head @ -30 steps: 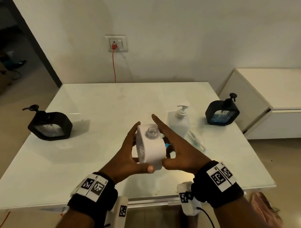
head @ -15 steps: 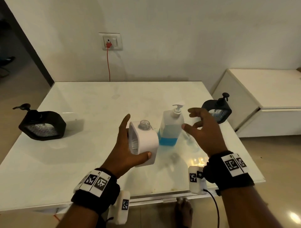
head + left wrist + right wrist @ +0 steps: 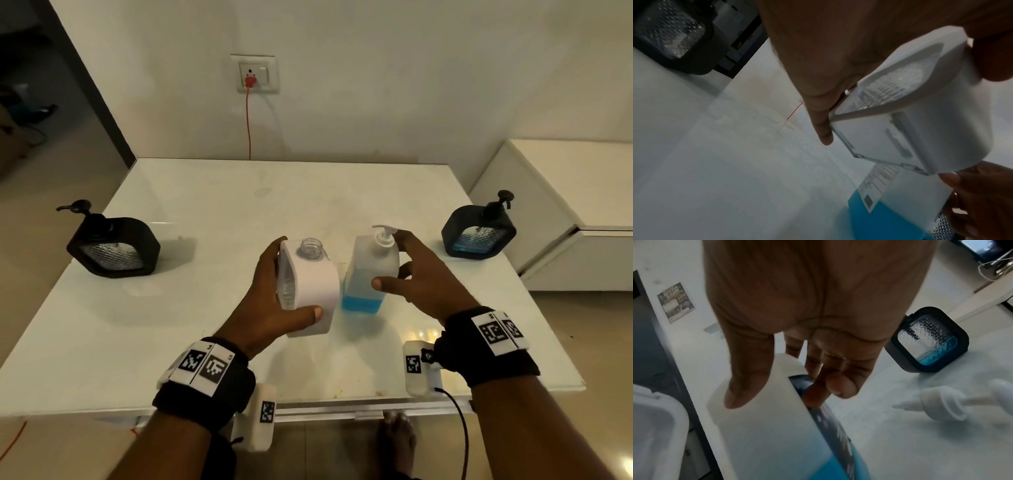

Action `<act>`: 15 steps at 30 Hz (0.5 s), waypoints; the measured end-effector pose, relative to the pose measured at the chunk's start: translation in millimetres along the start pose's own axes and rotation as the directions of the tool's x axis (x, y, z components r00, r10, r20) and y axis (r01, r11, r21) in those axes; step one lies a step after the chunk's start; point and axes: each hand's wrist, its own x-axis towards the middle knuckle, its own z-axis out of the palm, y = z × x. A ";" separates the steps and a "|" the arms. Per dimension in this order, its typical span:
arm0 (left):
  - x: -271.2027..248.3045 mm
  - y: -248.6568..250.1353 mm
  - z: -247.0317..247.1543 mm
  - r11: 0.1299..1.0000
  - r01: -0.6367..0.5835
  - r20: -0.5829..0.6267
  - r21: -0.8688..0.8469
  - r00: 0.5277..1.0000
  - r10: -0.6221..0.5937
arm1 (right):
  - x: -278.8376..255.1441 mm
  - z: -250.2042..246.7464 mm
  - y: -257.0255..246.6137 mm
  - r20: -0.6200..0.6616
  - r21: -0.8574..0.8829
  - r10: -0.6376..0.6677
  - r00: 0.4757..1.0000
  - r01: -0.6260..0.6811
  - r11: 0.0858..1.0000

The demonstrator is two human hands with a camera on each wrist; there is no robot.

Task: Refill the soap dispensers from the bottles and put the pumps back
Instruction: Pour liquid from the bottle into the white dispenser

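Observation:
A white soap dispenser (image 3: 320, 294) with an open, pumpless glass neck stands on the white table (image 3: 205, 308); my left hand (image 3: 297, 278) grips it, thumb on the near side and fingers on the far side. The left wrist view shows the dispenser (image 3: 920, 129) from its base. Just right of it stands a soap bottle (image 3: 363, 301) holding blue liquid low down, its white pump on. My right hand (image 3: 388, 260) is wrapped round the bottle (image 3: 766, 426), thumb on the front, fingers behind. A loose white pump (image 3: 941, 405) lies on the table to the right of the bottle.
One black dispenser (image 3: 113, 246) with its pump on stands at the table's left edge. Another black dispenser (image 3: 479, 236), with some blue liquid inside, stands at the right edge. A white cabinet (image 3: 582, 192) is to the right. A wall socket (image 3: 253, 73) feeds a red cable.
My right hand left the white dispenser, swung right and came onto the soap bottle. The left hand now holds the dispenser alone.

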 end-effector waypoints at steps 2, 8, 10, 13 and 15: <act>-1.5 -0.5 -5.7 1.000 0.004 0.010 -0.025 1.000 -0.003 | -5.1 0.1 -0.5 0.076 -0.001 -0.039 0.996 0.039 0.999; -8.0 -4.6 -9.9 1.000 0.013 0.069 -0.020 0.998 -0.012 | -11.7 8.0 -3.1 0.190 -0.026 -0.083 0.978 0.089 0.996; -8.4 -4.4 -6.0 1.000 0.002 0.085 -0.007 0.996 -0.001 | -11.1 9.3 -4.7 0.187 -0.032 -0.091 0.978 0.099 0.995; -8.9 -1.6 0.5 1.000 -0.020 0.104 -0.007 0.994 0.021 | -11.0 10.6 -5.5 0.181 -0.044 -0.106 0.978 0.116 0.992; -8.4 -1.5 4.5 1.000 -0.019 0.100 -0.021 0.995 0.021 | -11.1 10.1 -5.9 0.179 -0.057 -0.103 0.978 0.114 0.992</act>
